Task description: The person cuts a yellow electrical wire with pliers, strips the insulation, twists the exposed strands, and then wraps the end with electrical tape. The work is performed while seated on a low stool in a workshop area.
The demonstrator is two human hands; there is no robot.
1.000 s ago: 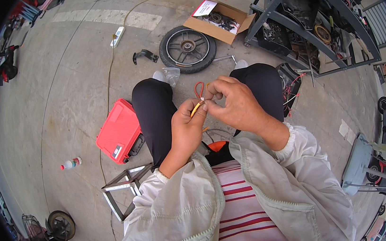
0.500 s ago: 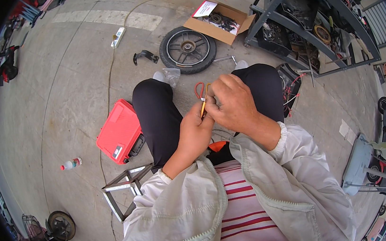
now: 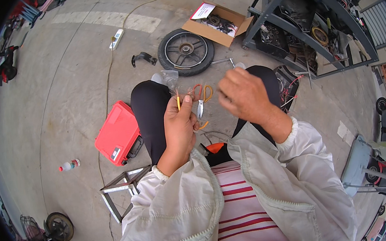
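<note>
A short yellow wire (image 3: pixel 179 104) stands upright in the pinch of my left hand (image 3: pixel 179 127), its tip splayed into thin copper strands. More fine strands show beside my left fingertips. Below that hand a curved yellow length (image 3: pixel 204 125) sticks out; whether it is the same wire I cannot tell. Scissors (image 3: pixel 200 109) with one red and one yellow handle lie between my knees, blades toward me, just right of my left hand. My right hand (image 3: pixel 246 93) hovers apart from it, by my right knee, fingers curled together and slightly blurred; anything inside them is hidden.
Beyond my feet lie a spoked wheel with tyre (image 3: pixel 208 47), an open carton (image 3: pixel 211 31) of parts and a black bracket (image 3: pixel 144 58). A red case (image 3: pixel 117 134), metal frame stool (image 3: pixel 115 189) and bottle (image 3: pixel 69 165) are left. A metal rack (image 3: pixel 282 29) stands far right.
My hands, together at the yellow wire before, are now apart. My right hand has moved right; my left has moved slightly left, and the wire's copper strands have come into sight.
</note>
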